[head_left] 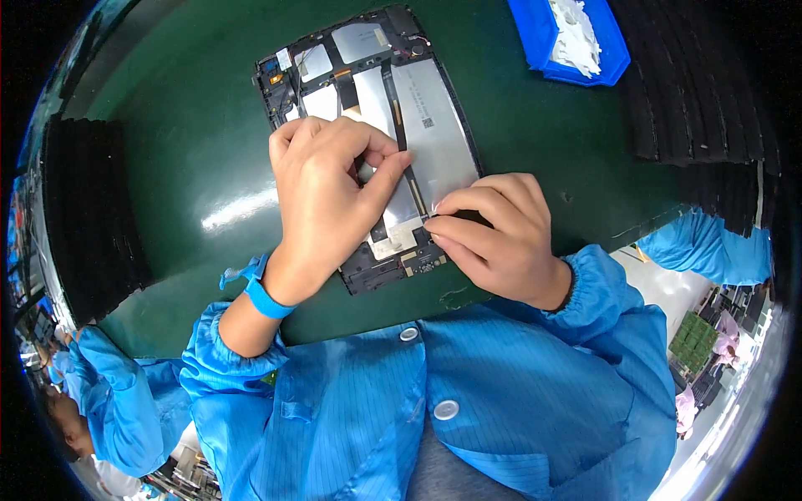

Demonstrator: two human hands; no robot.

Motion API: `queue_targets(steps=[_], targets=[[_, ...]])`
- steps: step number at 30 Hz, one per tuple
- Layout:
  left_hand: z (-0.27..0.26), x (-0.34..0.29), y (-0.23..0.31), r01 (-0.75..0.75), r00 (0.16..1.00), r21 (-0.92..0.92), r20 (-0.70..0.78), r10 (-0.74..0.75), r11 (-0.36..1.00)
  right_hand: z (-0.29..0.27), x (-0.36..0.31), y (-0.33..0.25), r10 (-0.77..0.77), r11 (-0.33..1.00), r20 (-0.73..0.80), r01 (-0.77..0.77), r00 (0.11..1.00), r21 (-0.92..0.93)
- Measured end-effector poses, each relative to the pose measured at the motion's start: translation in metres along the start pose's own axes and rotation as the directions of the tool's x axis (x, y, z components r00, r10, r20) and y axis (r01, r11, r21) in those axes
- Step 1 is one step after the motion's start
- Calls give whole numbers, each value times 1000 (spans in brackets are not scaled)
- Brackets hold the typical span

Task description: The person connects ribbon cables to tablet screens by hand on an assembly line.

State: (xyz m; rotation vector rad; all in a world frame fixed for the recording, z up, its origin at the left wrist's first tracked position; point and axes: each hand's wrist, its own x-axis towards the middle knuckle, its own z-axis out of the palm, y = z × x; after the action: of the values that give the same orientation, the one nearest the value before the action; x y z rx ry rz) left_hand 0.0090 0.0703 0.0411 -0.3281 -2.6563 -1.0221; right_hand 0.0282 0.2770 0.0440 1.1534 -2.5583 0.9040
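head camera, near edge first: a blue striped smock (351, 392) with white buttons (446, 410) fills the foreground, sleeves gathered at the cuffs. a bright blue wristband (269, 302) circles the left wrist.

past the cuffs, both bare hands work at an opened tablet (439, 125), which lies flat on the green tabletop (192, 167) straight ahead of the person, its far end slanting toward their left. the left hand (322, 184) reaches across it, thumb and forefinger drawn together at the middle of a dark ribbon strip (394, 100); from where i stand, i can't tell whether they pinch it or just press. the right hand (501, 238) comes in from the side, thumb and forefinger nearly meeting at the strip's near end; what they hold, if anything, i can't make out.

off to either side stand black ridged stacks (88, 209), and a co-worker's blue sleeve (125, 401) shows at lower left. farther off, beyond the tablet to the right, a blue bin (616, 46) holds crumpled white scraps (576, 37).
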Motion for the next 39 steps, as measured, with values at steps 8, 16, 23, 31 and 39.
queue_targets(steps=[8, 16, 23, 31, 39], targets=[[0, 0, 0, -5, 1000, 3, 11, 5, 1000, -2, 5, -4, 71, 996, 18, -72, 997, 51], [0, 0, 0, -13, 1000, 17, 15, 12, 1000, 0, 4, -4, 89, 993, 17, -91, 996, 79], [1, -1, 0, -26, 1000, 28, 12, 25, 999, 1, 3, -3, 92, 992, 20, -93, 996, 81], [0, 0, 0, -32, 999, 29, 9, 32, 999, 4, 2, 1, 56, 997, 10, -56, 998, 57], [0, 0, 2, -40, 999, 48, 14, 40, 998, 3, 1, -2, 51, 998, 24, -52, 998, 26]])
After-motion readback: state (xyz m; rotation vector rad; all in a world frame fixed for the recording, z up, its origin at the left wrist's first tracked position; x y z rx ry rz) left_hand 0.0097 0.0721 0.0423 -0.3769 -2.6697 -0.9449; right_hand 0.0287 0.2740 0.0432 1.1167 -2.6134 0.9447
